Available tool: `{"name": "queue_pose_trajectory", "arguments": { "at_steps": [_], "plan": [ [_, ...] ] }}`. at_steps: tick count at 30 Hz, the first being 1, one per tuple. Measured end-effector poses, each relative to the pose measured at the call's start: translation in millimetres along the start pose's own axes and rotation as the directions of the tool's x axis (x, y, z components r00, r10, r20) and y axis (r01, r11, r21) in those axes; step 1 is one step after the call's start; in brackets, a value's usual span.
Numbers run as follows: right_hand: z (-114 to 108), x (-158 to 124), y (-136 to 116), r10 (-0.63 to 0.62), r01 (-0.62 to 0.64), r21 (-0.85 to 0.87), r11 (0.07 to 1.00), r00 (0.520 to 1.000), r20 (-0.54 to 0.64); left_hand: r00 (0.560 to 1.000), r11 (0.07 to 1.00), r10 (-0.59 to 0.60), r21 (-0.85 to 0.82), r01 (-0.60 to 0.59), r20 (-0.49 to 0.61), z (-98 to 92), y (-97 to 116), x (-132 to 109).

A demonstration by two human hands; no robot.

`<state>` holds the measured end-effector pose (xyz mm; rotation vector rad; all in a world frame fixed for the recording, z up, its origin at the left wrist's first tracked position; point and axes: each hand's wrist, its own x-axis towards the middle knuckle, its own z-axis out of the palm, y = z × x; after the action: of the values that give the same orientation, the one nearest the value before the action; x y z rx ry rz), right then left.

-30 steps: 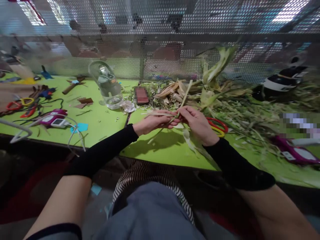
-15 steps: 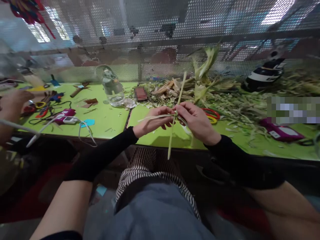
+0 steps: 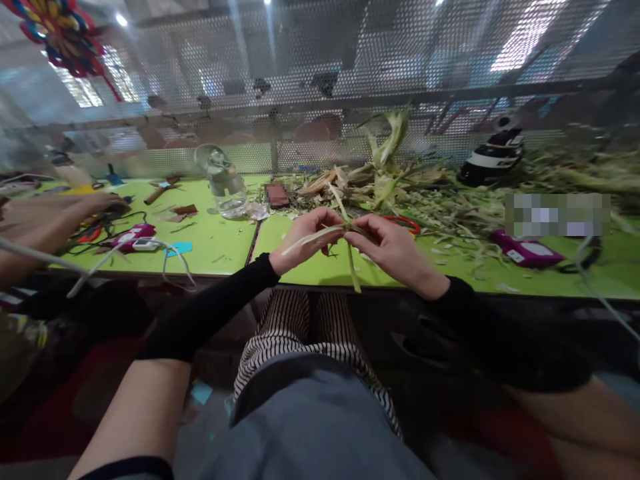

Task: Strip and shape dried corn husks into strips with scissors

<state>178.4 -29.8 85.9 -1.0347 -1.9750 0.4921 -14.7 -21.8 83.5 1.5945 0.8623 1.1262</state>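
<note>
Above the front edge of the green table (image 3: 220,257), my left hand (image 3: 309,239) and my right hand (image 3: 397,252) meet at their fingertips. Between them is a cross of pale green husk strips (image 3: 354,270), pinched near its middle. One strip lies along my left palm toward the wrist, one points up and away, and another hangs down below the fingers. Both hands have closed fingers on the strips. Red-handled scissors (image 3: 407,223) lie just behind my right hand, partly hidden by it.
A clear jug (image 3: 227,187) stands behind on the left. Husks (image 3: 387,183) and shreds are heaped behind and right, near a black-and-white device (image 3: 493,160) and a purple box (image 3: 527,252). Another person's arm (image 3: 55,223) reaches in from the left, near a second purple box (image 3: 133,235).
The husk cross has turned: its upper strip now leans left and its lower end leans right. The view has shifted slightly, and the other person's hand has moved further right over the tools.
</note>
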Motion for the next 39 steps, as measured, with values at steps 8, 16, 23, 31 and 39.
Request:
{"name": "queue_pose_trajectory", "arguments": {
  "at_steps": [8,16,23,31,39],
  "plan": [
    [-7,-1,-2,-0.009,0.009,-0.019,1.0,1.0,0.003,0.998,1.0,-0.002,-0.003,0.003,0.06,-2.7,2,0],
    [-12,20,9,-0.332,0.283,-0.311,0.908,0.936,-0.118,0.98,0.997,0.023,-0.083,-0.006,0.199,-19.2,6,14],
    [-4,30,17,-0.201,0.184,-0.214,0.959,0.978,-0.06,0.978,0.934,-0.201,-0.29,0.211,0.062,-16.1,-3,30],
    [6,52,34,-0.007,0.004,-0.035,0.999,0.996,-0.09,0.959,0.89,-0.284,-0.364,0.274,0.027,-14.6,-14,55],
    [29,77,71,0.187,-0.16,0.389,0.907,0.982,-0.033,0.972,0.904,-0.171,-0.367,0.219,0.16,-24.7,-59,76]
  ]
}}
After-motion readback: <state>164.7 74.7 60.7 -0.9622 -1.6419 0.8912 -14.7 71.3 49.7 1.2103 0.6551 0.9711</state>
